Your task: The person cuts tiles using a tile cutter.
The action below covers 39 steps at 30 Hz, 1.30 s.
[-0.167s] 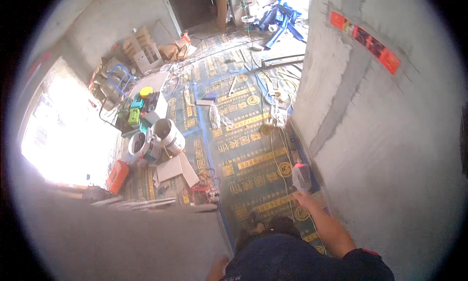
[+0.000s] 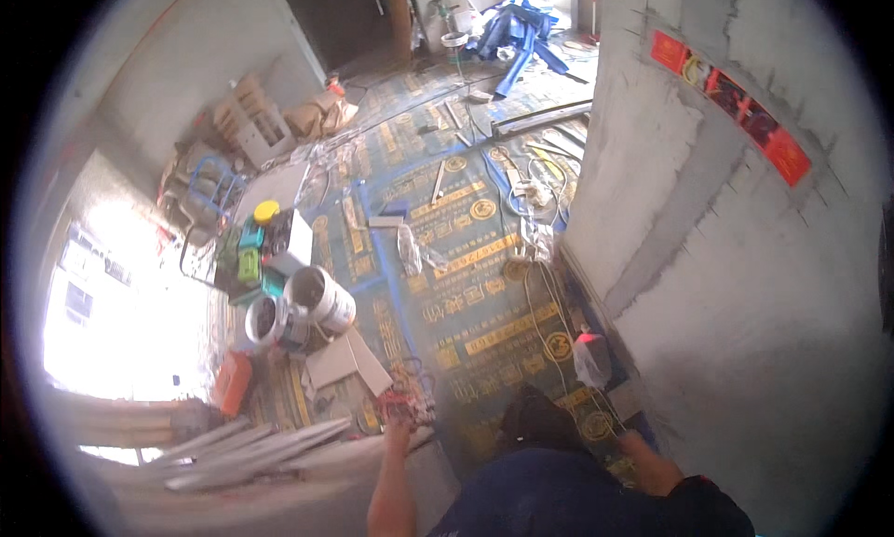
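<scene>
My left hand (image 2: pixel 398 431) is stretched forward over the top of a low grey wall (image 2: pixel 414 472). In the picture it overlaps a heap of red cords (image 2: pixel 406 397) on the floor; I cannot tell whether it touches them. Low on the right, my right hand (image 2: pixel 643 451) hangs close to the grey wall (image 2: pixel 736 388), its fingers blurred. Beyond it a clear plastic bag with a pink-red top (image 2: pixel 590 362) lies at the foot of that wall. A thin pale cable (image 2: pixel 557 374) runs along the floor beside the bag. No held thing shows clearly in either hand.
Printed green protective sheeting (image 2: pixel 466 304) covers the floor. White buckets (image 2: pixel 319 297), pale boards (image 2: pixel 349 362) and an orange case (image 2: pixel 231 382) stand left. Long pale strips (image 2: pixel 261 448) lie by the window. Further off are a metal channel (image 2: pixel 540 118) and blue sheeting (image 2: pixel 521 39).
The view has moved forward and turned a little. My left hand has risen from the lower edge and reached forward; my right hand has dropped back, away from the plastic bag.
</scene>
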Available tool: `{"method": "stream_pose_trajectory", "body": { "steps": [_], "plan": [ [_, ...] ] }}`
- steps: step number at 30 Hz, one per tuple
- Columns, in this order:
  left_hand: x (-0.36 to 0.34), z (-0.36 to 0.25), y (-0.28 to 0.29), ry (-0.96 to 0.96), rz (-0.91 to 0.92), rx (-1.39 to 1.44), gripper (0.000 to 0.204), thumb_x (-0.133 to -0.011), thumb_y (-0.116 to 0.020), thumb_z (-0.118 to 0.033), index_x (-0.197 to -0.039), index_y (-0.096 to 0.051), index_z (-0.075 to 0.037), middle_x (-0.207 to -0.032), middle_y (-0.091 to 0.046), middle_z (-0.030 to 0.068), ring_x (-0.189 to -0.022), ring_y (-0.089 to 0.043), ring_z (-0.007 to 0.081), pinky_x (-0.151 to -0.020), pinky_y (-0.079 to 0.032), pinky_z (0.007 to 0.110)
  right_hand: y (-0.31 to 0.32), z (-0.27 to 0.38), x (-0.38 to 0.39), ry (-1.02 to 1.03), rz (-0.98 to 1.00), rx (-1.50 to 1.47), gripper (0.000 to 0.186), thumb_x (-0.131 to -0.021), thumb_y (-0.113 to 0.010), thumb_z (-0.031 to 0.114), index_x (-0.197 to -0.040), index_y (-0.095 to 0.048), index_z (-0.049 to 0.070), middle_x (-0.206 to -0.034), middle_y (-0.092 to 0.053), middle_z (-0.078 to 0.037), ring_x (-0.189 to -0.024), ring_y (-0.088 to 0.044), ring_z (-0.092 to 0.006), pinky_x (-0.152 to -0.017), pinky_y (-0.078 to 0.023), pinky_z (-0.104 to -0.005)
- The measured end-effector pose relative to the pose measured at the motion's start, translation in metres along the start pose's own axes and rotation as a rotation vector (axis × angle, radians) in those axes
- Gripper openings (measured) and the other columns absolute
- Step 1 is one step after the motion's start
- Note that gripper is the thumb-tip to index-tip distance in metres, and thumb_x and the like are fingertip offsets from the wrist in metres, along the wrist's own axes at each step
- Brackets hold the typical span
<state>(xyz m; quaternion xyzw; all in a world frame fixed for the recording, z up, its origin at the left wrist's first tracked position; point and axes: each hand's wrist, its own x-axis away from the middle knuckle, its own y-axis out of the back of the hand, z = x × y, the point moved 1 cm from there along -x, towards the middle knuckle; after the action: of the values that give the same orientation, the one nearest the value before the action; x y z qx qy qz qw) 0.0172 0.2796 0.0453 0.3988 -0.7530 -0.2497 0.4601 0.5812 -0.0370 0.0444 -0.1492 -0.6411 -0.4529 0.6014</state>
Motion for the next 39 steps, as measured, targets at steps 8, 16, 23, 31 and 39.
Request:
{"method": "stream_pose_trajectory", "body": {
  "steps": [8,16,23,31,39],
  "plan": [
    [-0.377,-0.282,0.155,-0.046,-0.076,0.758,0.024,-0.086,-0.057,-0.021,-0.082,-0.066,0.001,-0.073,-0.066,0.0056,-0.066,-0.060,0.0146,-0.065,-0.048,0.029,0.158,0.031,-0.106,-0.438,-0.104,-1.299,0.024,-0.086,-0.060,0.024,-0.080,-0.064,0.001,-0.076,-0.062,-0.010,-0.066,-0.057,-0.0228,-0.061,-0.048,-0.0377],
    [-0.473,-0.310,0.119,0.362,0.474,0.285,0.026,-0.077,-0.060,-0.024,-0.074,-0.066,0.001,-0.071,-0.064,0.0117,-0.065,-0.060,0.0236,-0.058,-0.046,0.041,0.648,0.284,-0.200,0.425,-0.592,-1.122,0.024,-0.090,-0.057,0.022,-0.078,-0.061,0.001,-0.071,-0.060,-0.004,-0.062,-0.054,-0.0121,-0.058,-0.045,-0.0292],
    [-0.683,-0.401,0.168,0.418,0.550,0.204,0.022,-0.076,-0.059,-0.019,-0.072,-0.065,0.001,-0.070,-0.064,0.0140,-0.064,-0.060,0.0264,-0.058,-0.047,0.041,0.881,0.365,-0.313,0.358,-0.685,-0.989,0.031,-0.086,-0.058,0.030,-0.087,-0.065,-0.001,-0.076,-0.066,-0.009,-0.069,-0.061,-0.0161,-0.066,-0.048,-0.0324],
    [-1.098,-0.674,0.279,0.036,0.166,0.120,0.019,-0.073,-0.055,-0.012,-0.059,-0.061,0.000,-0.065,-0.062,0.0133,-0.056,-0.058,0.0257,-0.052,-0.046,0.039,0.766,0.182,-0.449,-0.443,-0.440,-1.466,0.016,-0.082,-0.057,0.020,-0.080,-0.062,0.005,-0.065,-0.058,-0.012,-0.058,-0.059,-0.0271,-0.055,-0.047,-0.0386],
    [-1.368,-1.078,0.430,-0.366,0.278,0.533,0.015,-0.089,-0.058,-0.015,-0.097,-0.058,-0.003,-0.077,-0.063,0.0057,-0.068,-0.058,0.0109,-0.062,-0.046,0.025,0.901,0.351,-0.534,-0.773,-0.345,-2.018,0.022,-0.083,-0.063,0.012,-0.067,-0.058,-0.003,-0.058,-0.055,-0.013,-0.050,-0.059,-0.0269,-0.040,-0.045,-0.0411]
  ]
}}
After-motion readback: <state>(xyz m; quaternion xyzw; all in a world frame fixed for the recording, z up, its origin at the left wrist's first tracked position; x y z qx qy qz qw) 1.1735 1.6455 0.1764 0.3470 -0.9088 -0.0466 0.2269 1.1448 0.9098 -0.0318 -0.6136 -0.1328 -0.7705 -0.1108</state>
